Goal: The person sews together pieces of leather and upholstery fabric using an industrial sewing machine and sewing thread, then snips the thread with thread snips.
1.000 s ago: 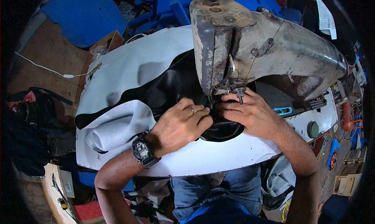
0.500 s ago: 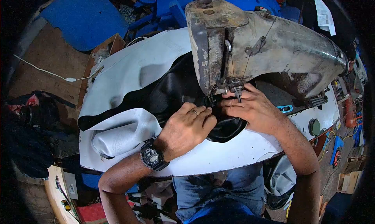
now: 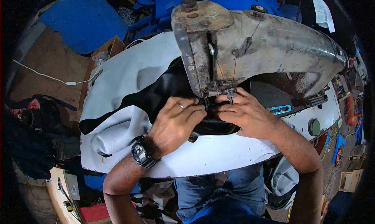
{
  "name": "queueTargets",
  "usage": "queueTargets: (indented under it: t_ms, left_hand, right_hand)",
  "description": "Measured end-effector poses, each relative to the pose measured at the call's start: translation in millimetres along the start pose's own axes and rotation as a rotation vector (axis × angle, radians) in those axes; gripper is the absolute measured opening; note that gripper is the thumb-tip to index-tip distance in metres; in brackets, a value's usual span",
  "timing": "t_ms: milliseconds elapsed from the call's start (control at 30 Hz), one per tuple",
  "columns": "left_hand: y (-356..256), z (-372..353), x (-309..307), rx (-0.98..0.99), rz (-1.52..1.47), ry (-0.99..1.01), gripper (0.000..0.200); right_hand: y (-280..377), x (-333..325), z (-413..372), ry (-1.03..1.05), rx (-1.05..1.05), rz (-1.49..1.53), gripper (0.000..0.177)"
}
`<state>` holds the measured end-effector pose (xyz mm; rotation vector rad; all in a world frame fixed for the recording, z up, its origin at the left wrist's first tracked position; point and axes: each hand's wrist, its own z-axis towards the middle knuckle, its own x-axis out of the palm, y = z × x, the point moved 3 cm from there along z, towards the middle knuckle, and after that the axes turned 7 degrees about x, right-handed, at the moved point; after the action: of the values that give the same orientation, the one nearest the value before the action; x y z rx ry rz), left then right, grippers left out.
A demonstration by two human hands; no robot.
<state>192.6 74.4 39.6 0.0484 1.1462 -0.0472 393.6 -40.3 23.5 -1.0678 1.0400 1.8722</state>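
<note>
A worn sewing machine (image 3: pixel 273 44) reaches in from the right, its needle area just above a piece of black leather-like material (image 3: pixel 156 97). My left hand (image 3: pixel 177 120) lies on the material left of the needle, fingers curled together and gripping it. On the other side, my right hand (image 3: pixel 250 116) holds the material close under the machine head, partly behind the thread tension knob (image 3: pixel 230 94). Both sets of fingertips are partly hidden. The material's pale underside (image 3: pixel 117 136) shows where it folds over at the left.
The material rests on a white tabletop (image 3: pixel 218 157) with worn edges. A blue-handled tool (image 3: pixel 280 109) lies by the machine base, and a round green lid (image 3: pixel 314 127) sits farther right. At the left, a white cord (image 3: pixel 43 73) crosses a brown board.
My left hand has shifted left and slightly up, its fingers still on the material. The black material's front edge has moved up and left. The machine head appears farther left in view.
</note>
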Motion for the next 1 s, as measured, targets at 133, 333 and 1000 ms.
queueTargets:
  t_ms: [133,333,1000]
  left_hand:
    - [4.2,0.1,-3.7,-0.031,0.016,-0.001,0.024]
    - [13.7,-1.3,3.1,0.151,-0.036,0.011,0.024]
    - [-11.1,3.7,0.6,0.053,0.024,0.056,0.015]
  right_hand:
    - [-0.2,-2.4,4.0,-0.016,-0.008,0.035,0.041]
    - [5.0,-6.6,6.3,0.02,0.003,0.011,0.042]
    - [-0.8,-7.5,-0.2,0.049,0.051,0.009,0.041]
